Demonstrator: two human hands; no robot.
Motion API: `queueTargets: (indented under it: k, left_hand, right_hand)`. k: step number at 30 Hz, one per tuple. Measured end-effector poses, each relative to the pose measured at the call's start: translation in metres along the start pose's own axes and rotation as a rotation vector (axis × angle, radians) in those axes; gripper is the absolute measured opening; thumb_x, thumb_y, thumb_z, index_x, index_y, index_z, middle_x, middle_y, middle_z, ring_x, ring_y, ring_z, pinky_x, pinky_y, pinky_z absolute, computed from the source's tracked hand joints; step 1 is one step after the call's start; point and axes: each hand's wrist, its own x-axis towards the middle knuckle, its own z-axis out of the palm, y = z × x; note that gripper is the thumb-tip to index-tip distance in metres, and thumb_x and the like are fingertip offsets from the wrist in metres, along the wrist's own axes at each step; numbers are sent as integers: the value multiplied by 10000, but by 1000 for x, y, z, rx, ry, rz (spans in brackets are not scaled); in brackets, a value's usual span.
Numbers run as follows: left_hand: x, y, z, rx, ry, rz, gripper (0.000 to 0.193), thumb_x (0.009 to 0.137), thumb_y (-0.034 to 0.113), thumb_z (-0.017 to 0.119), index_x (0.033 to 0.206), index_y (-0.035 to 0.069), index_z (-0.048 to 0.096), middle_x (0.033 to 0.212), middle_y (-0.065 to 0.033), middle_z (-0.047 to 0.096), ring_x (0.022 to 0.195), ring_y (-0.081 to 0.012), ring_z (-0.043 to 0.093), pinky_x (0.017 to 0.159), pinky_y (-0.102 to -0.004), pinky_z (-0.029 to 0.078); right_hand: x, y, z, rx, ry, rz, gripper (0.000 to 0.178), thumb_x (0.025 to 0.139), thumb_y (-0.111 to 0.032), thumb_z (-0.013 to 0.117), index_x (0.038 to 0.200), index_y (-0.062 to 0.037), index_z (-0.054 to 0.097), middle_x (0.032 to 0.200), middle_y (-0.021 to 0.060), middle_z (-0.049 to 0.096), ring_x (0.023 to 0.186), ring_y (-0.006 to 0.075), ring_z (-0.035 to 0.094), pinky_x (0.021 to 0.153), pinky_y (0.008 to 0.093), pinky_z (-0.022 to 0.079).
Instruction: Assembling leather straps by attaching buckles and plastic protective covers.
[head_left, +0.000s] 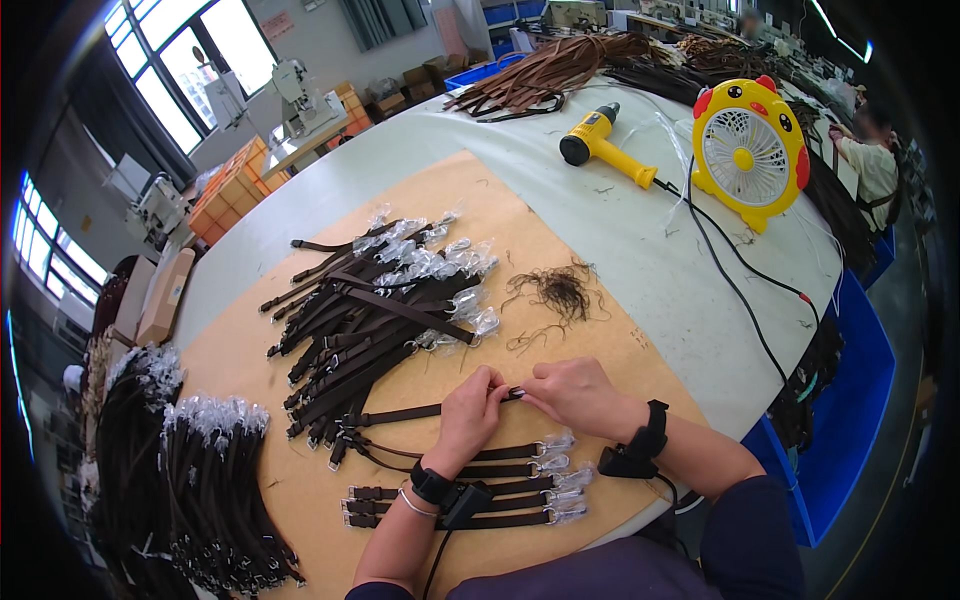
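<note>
A dark brown buckle strap (405, 413) is stretched over the tan sheet. My left hand (472, 412) pinches it, fingers closed. Just beside that, the fingertips of my right hand (578, 394) are closed on the strap's end, where a small dark piece shows between both hands; its detail is too small to make out. Nearer to me lies a row of several similar straps (500, 487), their clips in clear plastic. Beyond my left hand a heap of straps (370, 320) is piled, plastic-wrapped ends toward the right. A tangle of dark thread ends (560, 292) sits beyond my right hand.
A yellow heat gun (610, 145) and a yellow animal-shaped fan (750, 152) stand at the far right, cables trailing. Strap bundles (215, 480) hang at the left edge. Brown strips (560, 70) lie at the back. A blue bin (845, 400) is right; another person sits farther off.
</note>
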Motion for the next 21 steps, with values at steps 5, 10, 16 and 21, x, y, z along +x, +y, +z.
queueTargets:
  k: [5, 10, 16, 21]
  left_hand:
    - [0, -1, 1, 30, 8, 27, 95, 930, 111, 652, 949, 54, 579, 828, -149, 661, 767, -351, 663, 651, -423, 501]
    - [5, -2, -2, -154, -17, -87, 102, 940, 95, 647, 977, 31, 577, 832, -128, 675, 755, -332, 668, 664, -386, 516]
    - [21, 1, -23, 11, 70, 75, 215, 899, 68, 674, 1099, 44, 599, 1031, -129, 647, 938, -335, 649, 786, -389, 525]
    - [13, 2, -47, 231, 16, 155, 318, 862, 53, 687, 1170, 87, 616, 1242, -116, 565, 1134, -341, 583, 895, -413, 501]
  right_hand:
    - [1, -1, 0, 23, 15, -11, 169, 879, -238, 703, 787, -109, 644, 711, 60, 572, 658, 267, 642, 558, 392, 493]
    - [1, 2, 0, 22, -30, 15, 143, 882, -250, 707, 843, -113, 698, 750, 68, 620, 688, 277, 656, 584, 391, 505]
    - [2, 9, -11, 353, 87, 311, 292, 880, -354, 731, 1047, -115, 751, 857, 86, 713, 755, 276, 690, 665, 371, 529]
    - [-3, 19, -16, 257, -147, 281, 353, 817, -423, 748, 964, -103, 723, 811, 112, 705, 796, 304, 691, 690, 418, 526]
